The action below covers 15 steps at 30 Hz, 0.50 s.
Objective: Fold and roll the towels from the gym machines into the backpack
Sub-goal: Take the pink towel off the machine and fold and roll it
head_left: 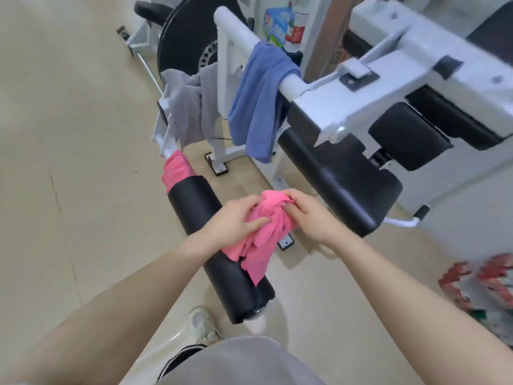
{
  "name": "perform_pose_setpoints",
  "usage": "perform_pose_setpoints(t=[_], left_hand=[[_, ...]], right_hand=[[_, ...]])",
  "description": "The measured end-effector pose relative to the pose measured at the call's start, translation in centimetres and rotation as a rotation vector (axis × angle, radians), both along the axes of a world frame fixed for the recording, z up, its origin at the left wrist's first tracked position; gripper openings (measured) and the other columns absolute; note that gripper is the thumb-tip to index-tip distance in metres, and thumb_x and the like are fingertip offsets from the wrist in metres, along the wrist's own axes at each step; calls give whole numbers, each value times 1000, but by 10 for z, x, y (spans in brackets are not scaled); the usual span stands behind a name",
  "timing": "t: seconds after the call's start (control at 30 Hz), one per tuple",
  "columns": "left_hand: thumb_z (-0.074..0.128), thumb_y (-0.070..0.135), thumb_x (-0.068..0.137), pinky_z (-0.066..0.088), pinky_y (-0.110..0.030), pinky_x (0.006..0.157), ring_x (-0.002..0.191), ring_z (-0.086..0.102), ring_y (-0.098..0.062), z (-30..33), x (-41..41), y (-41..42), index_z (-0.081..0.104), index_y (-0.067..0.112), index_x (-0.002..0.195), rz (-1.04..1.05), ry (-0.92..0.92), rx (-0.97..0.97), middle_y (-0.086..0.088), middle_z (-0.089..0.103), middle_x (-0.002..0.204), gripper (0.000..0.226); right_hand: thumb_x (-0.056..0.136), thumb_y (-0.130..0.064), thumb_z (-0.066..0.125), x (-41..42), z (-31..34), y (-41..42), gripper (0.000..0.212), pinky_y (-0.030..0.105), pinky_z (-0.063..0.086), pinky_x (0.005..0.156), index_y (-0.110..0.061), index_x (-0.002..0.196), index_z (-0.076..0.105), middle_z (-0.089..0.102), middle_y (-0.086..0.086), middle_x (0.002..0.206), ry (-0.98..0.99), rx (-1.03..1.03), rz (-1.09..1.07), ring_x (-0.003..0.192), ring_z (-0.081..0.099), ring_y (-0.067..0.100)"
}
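Between your two hands, in the head view, the pink towel [263, 226] sits bunched on top of the black foam roller pad [219, 245], with one loose tail hanging off the pad's near side, below your wrists. That tail is the likely trouble: if you lift the bunch as it is, the hanging end may drag along the pad or slip free and drop to the floor beneath your hands. The bunched, twisted cloth is also a poor start for a fold, so rolling it now would probably give a lumpy bundle that springs open.

Your left hand [236, 222] lies palm down on the towel's left side, fingers curled into the cloth and thumb pressed on it. Your right hand [308, 215] comes in from the other side, its fingers hooked into the top folds and pinching them. Both forearms reach forward and converge on the pad.

Beyond your hands, a second pink cloth [177, 169] wraps the bar's far end, a grey towel [188, 112] hangs past it, and a blue towel [258, 107] drapes over the white bar [236, 26]. No backpack is in sight.
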State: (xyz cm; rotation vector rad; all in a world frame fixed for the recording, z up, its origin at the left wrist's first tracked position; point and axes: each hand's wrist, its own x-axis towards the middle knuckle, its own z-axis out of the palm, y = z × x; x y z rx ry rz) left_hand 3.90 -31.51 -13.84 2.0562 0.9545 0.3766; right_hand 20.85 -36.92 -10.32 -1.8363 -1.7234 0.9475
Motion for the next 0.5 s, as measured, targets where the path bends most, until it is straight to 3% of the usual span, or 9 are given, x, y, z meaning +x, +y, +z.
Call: perform_pose_setpoints(t=[0.1,0.23,0.37,0.5], left_hand=[[51,32,87,40,-28,70,77,55,-18,8,41,-51,60,9,95,-132,20,65,-1,63,83,26],[49,17,89,38,-27,66,72,54,-10,15,106,-133,56,17,100,-259,5,113,6,60,80,13],[50,26,89,41,-32,65,80,59,-26,28,177,-214,54,15,98,-512,79,279,-6,63,81,14],[53,32,89,36,-30,65,88,58,-25,50,241,-273,54,15,99,-639,58,470,-4,62,89,20]], right_hand=[[97,-8,40,42,6,-82,29,8,35,83,-7,117,60,62,3,115,-95,83,-111,104,52,10],[95,-7,41,98,-3,-205,28,16,31,79,-2,110,64,65,16,110,-188,85,-318,104,56,27],[92,-1,47,141,4,-313,21,17,25,70,2,100,66,65,20,97,-224,106,-553,95,55,26],[91,-6,49,180,15,-393,19,22,25,66,-2,94,67,68,13,96,-297,133,-766,93,56,23]])
